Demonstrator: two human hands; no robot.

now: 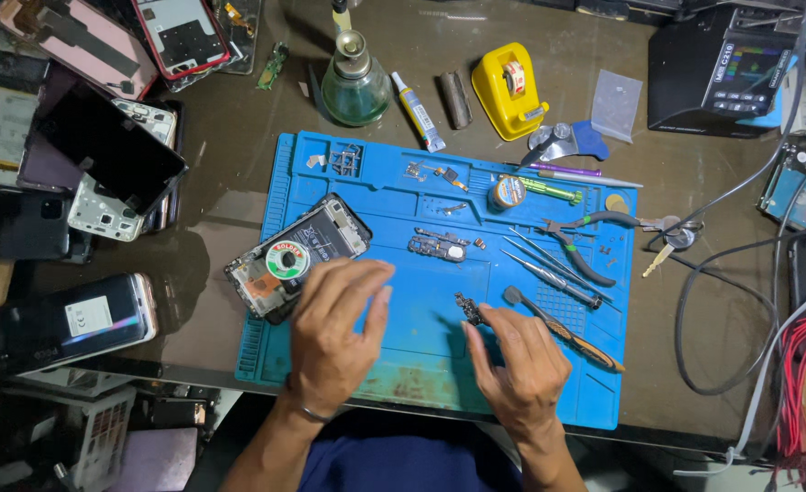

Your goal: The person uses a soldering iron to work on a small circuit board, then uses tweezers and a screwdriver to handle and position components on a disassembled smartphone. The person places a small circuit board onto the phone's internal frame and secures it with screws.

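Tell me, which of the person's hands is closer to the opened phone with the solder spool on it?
Left. The left hand hovers just right of the opened phone, fingers nearly over its edge. The right hand is farther right across the blue mat, at a small dark part.

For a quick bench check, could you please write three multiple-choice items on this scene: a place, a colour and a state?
1. Where is the solder spool?
A. on the opened phone
B. on the tape dispenser
C. beside the pliers

2. What colour is the work mat?
A. red
B. blue
C. white

3. What is the right hand doing?
A. lying flat
B. gripping the pliers
C. pinching a small dark part

Answers: 1 A, the spool rests on the phone; 2 B, the mat is blue; 3 C, fingertips meet the part.
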